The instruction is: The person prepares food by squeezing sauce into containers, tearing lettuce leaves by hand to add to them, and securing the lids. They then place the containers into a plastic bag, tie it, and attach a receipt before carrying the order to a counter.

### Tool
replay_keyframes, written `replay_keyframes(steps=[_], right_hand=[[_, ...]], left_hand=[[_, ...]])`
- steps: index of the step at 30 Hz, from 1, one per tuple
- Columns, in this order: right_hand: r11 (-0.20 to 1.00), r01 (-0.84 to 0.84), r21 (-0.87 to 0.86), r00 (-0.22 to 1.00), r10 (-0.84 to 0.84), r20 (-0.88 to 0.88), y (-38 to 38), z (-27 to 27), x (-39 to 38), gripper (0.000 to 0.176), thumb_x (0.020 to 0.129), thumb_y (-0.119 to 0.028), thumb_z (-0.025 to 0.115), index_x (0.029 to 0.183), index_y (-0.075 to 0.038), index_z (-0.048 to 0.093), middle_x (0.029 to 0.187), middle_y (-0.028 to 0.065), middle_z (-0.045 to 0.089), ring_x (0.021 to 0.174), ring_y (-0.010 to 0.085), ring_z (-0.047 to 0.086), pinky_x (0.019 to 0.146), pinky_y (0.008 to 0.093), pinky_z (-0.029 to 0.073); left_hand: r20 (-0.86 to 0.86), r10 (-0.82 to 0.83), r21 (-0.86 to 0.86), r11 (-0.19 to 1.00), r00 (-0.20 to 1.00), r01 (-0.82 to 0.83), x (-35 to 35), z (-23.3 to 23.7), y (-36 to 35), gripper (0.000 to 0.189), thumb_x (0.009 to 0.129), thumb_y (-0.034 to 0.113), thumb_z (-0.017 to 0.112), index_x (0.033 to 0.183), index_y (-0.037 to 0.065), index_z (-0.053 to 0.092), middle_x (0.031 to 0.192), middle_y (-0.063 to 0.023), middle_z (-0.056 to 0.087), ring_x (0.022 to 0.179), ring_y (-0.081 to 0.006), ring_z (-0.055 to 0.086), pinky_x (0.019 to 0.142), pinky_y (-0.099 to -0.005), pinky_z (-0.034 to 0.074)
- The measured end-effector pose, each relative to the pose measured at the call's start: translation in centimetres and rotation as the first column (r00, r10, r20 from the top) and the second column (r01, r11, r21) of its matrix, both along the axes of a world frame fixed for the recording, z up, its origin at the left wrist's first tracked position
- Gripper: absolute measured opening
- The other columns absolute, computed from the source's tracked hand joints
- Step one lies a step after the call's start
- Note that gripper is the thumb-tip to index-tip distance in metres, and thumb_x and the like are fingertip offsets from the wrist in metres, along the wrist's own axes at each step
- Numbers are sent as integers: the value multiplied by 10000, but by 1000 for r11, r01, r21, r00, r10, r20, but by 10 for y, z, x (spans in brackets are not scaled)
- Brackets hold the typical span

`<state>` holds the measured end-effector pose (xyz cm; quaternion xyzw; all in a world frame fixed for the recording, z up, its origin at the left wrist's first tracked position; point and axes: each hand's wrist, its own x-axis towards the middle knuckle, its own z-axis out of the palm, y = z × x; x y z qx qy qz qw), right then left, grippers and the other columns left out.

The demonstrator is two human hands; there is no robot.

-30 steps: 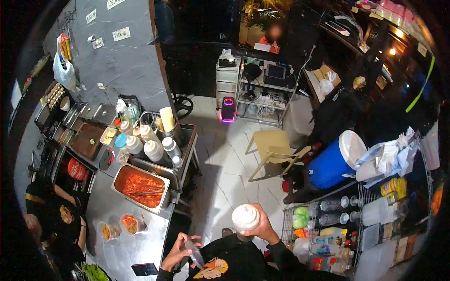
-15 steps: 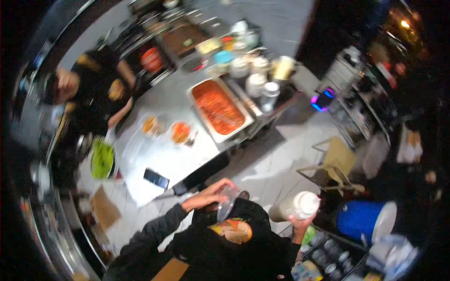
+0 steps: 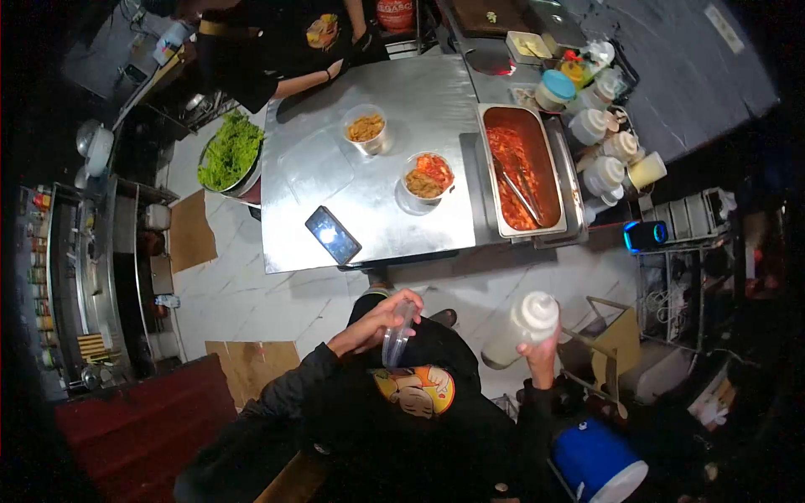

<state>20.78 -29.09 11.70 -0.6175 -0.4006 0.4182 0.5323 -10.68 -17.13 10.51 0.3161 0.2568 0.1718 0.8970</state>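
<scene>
My left hand holds a clear plastic lid in front of my chest. My right hand grips a white squeeze bottle with a rounded cap, tilted up to the right. Both hands hover over the floor, just short of the steel table. On the table sit a cup of orange food, a bowl of red and brown food, a lit phone and a steel pan of red sauce with tongs in it.
Another person in black leans on the table's far side. A bowl of green lettuce sits at the table's left corner. Several white bottles stand right of the pan. A blue cooler and a tan chair are at my right.
The view has swung round, so the table now lies straight ahead. My hands keep their hold on the lid and the bottle, and the bottle has tilted.
</scene>
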Motion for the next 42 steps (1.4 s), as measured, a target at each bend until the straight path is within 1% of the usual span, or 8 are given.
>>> replay_keyframes(steps=[10,19,24,28,31,34,38,42], right_hand=[[942,-182,-280,981,156,-114,153,-14,-71,728,802,-454,733,1296,6,459,1137,79,581,1029,168,564,901,321,456],[884,-161,-439,975,73,-210,233,-19,-65,791,848,-485,685,1424,-48,365,1315,92,503,1169,204,522,974,353,443],[639,-264,-723,922,387,6,274,-10,-54,822,843,-500,694,1433,-25,376,1337,123,513,1219,217,511,1007,378,426],[426,-341,-838,827,560,-52,309,8,-70,787,822,-491,723,1383,-5,460,1243,150,601,1137,237,580,990,360,439],[314,-249,-916,691,721,59,332,28,-94,745,825,-482,720,1352,-4,499,1193,171,630,1103,250,605,968,355,448],[224,-266,-938,593,805,24,356,29,-101,734,832,-502,695,1335,1,514,1155,182,649,1054,277,625,929,363,466],[314,-217,-924,564,813,143,370,18,-95,712,786,-565,719,1246,-36,591,1063,152,683,969,277,652,884,373,486],[134,-209,-969,474,881,20,385,30,-101,685,778,-585,711,1209,-60,624,1062,152,684,963,265,654,871,368,492]], left_hand=[[69,285,-158,949,956,-272,-123,-21,124,528,692,369,738,1106,145,498,1100,-73,482,1070,-242,532,886,-451,514],[84,432,-192,891,898,-411,-224,-47,196,485,724,379,706,1086,148,480,1076,-51,467,1063,-193,518,871,-388,504],[64,443,-191,885,894,-425,-230,-56,206,482,708,384,693,1071,145,484,1071,-51,465,1045,-192,514,860,-384,496],[73,431,-222,886,899,-407,-227,-67,210,490,700,387,687,1069,139,483,1057,-47,456,1040,-187,510,855,-382,491],[121,419,-247,891,900,-382,-227,-81,218,473,712,389,698,1043,135,476,1071,-64,477,1034,-209,520,870,-412,491],[143,437,-259,882,888,-393,-226,-80,225,479,709,383,704,1042,129,472,1060,-64,477,1027,-208,521,868,-412,484],[143,441,-267,879,886,-395,-228,-85,229,477,713,387,703,1041,131,470,1054,-64,477,1023,-206,519,870,-406,478],[128,455,-286,868,881,-406,-230,-85,228,472,712,387,704,1038,136,472,1056,-63,474,1030,-204,515,876,-403,477]])
